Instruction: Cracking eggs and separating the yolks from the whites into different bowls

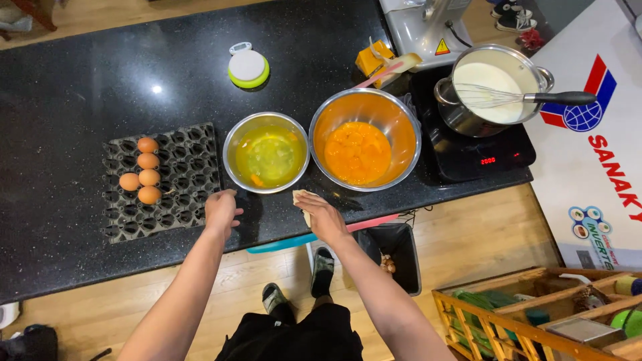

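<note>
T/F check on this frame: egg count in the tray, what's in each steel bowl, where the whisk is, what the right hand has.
1. Four eggs sit in the egg tray. False: five.
2. The smaller steel bowl holds clear egg whites. True, with a bit of yolk at its near edge.
3. The larger steel bowl holds yolks. True.
4. The whisk lies in the larger steel bowl. False: it rests in the pot of white liquid on the cooktop.
5. The right hand is empty. False: it rests on the counter on a pale piece, likely eggshell.
</note>
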